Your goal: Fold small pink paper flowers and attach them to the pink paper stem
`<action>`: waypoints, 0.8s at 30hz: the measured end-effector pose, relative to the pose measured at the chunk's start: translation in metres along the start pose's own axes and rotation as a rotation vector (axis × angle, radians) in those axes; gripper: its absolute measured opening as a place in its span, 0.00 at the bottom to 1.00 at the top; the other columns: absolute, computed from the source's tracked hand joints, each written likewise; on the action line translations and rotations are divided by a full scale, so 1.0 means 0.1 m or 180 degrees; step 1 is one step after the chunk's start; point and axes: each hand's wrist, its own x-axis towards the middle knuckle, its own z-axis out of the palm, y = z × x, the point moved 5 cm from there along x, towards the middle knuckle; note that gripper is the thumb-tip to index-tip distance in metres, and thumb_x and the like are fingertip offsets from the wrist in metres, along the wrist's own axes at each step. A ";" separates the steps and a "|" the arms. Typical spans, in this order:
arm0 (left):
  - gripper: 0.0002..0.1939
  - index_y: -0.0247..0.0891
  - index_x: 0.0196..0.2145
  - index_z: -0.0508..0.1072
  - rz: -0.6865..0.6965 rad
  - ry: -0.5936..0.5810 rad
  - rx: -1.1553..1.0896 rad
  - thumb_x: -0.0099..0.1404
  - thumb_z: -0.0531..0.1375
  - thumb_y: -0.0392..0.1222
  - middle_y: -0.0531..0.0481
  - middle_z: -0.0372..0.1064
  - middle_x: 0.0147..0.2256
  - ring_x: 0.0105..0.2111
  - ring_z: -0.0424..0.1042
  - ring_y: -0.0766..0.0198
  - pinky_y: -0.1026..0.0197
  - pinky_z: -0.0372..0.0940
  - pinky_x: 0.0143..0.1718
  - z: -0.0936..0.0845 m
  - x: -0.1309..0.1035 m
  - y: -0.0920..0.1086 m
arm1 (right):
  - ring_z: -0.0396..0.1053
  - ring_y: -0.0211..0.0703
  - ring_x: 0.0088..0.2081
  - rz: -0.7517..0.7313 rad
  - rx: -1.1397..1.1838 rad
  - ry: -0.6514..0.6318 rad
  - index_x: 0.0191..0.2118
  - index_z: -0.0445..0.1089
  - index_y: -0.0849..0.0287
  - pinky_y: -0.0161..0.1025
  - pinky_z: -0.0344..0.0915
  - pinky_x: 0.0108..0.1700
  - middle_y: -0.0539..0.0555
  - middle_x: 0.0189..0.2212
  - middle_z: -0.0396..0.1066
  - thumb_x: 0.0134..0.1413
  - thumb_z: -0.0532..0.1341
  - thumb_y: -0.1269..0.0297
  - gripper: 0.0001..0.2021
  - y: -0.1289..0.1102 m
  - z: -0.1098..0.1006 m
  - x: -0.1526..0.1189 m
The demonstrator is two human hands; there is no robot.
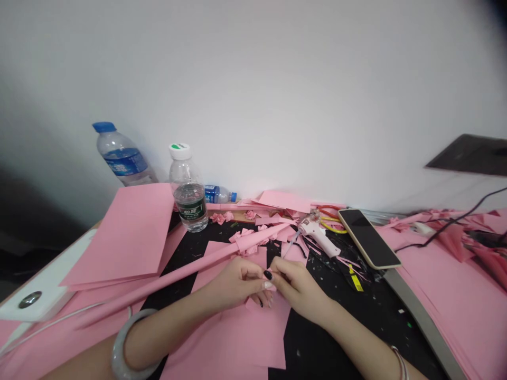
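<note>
My left hand [241, 284] and my right hand [295, 285] meet low in the middle of the head view, fingertips touching. Between them they pinch a small pink paper piece [271, 285], mostly hidden by the fingers. Pink paper sheets [229, 338] lie beneath both hands on a black mat [317, 338]. A long rolled pink paper tube [178, 273] runs diagonally behind my left hand. Small folded pink paper flowers [246, 235] sit beyond the hands. A white and pink glue gun [320, 237] lies behind my right hand.
Upright at the back left are a green-labelled bottle [190, 203] and a tilted blue-capped bottle [124, 158]; a small bottle [219, 194] lies by the wall. A phone [369, 237] is at the right, beside stacked pink paper [455, 301]. A black cable [447, 226] crosses there.
</note>
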 end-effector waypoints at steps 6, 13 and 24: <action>0.12 0.34 0.25 0.76 0.0005 0.0199 -0.0159 0.59 0.62 0.46 0.47 0.76 0.25 0.26 0.75 0.63 0.62 0.68 0.31 -0.02 0.02 0.01 | 0.55 0.37 0.22 0.0121 0.0094 0.0597 0.26 0.57 0.56 0.33 0.53 0.25 0.46 0.20 0.56 0.63 0.49 0.69 0.12 0.09 -0.07 0.00; 0.17 0.36 0.30 0.69 -0.0035 0.0738 -0.0687 0.53 0.66 0.51 0.48 0.77 0.28 0.30 0.78 0.58 0.57 0.70 0.36 -0.07 0.03 0.01 | 0.69 0.46 0.40 0.0037 0.0529 0.1225 0.33 0.68 0.57 0.38 0.65 0.37 0.57 0.38 0.71 0.62 0.54 0.66 0.08 0.03 -0.16 -0.02; 0.15 0.37 0.29 0.67 0.0162 0.0707 -0.0622 0.56 0.65 0.50 0.49 0.77 0.29 0.30 0.78 0.60 0.59 0.69 0.35 -0.04 0.02 0.02 | 0.71 0.47 0.43 0.0334 0.1180 0.1183 0.32 0.74 0.56 0.36 0.68 0.33 0.57 0.41 0.73 0.52 0.61 0.70 0.05 0.06 -0.10 -0.01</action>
